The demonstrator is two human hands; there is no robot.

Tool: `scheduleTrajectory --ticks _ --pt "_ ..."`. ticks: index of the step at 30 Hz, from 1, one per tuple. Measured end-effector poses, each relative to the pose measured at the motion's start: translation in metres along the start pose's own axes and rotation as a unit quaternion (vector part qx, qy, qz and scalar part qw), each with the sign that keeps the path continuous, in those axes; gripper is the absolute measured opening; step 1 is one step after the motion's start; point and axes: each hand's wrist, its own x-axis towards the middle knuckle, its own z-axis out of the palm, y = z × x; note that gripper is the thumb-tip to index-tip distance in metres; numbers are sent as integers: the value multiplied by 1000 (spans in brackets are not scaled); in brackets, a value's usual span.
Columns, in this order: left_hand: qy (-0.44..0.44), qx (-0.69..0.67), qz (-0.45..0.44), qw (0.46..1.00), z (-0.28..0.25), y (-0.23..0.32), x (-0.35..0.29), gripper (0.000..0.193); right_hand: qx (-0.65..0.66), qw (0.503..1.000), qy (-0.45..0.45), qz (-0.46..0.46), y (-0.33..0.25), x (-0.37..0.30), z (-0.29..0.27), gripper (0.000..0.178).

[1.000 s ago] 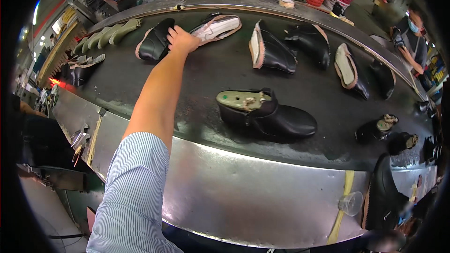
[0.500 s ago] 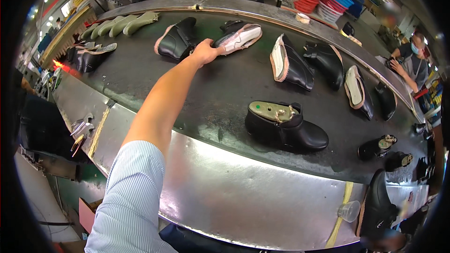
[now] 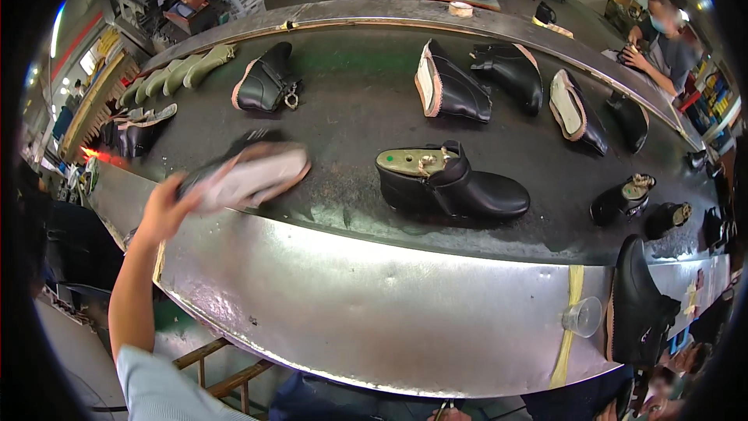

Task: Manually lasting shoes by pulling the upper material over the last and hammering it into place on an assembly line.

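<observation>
At the left of the work surface, my left hand (image 3: 165, 209) is closed round the end of a black ankle boot (image 3: 253, 175). Motion blurs the boot, which lies tipped over with its pale, pink-edged underside showing. Farther back stands another black boot (image 3: 265, 82) with a pink edge. In front of me, near the metal edge, a black ankle boot (image 3: 456, 187) rests upright, a green last inside it. What looks like part of my right hand (image 3: 449, 414) shows at the bottom edge, with its fingers cut off from view.
Several black boots, some tipped, lie toward the right, including one (image 3: 456, 86). Green lasts (image 3: 206, 66) line up at the back left. A clear plastic cup (image 3: 583, 316) sits on the metal ledge (image 3: 366, 304), beside a large black boot (image 3: 639, 308). People are nearby at the right.
My left hand has pulled the boot from the far side toward me and to the left. Its mate stays at the back. My view has shifted slightly.
</observation>
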Motion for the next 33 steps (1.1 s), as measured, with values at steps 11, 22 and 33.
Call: scheduleTrajectory --ticks 11,22,33 --pt "89 179 114 973 -23 18 -72 68 -11 992 -118 -46 12 8 -17 44" --pt "-227 -216 -134 940 270 274 260 99 27 998 -42 -41 1 -18 13 48" --pt "-236 -522 -195 796 177 199 240 34 56 996 -11 -65 14 -42 31 43"
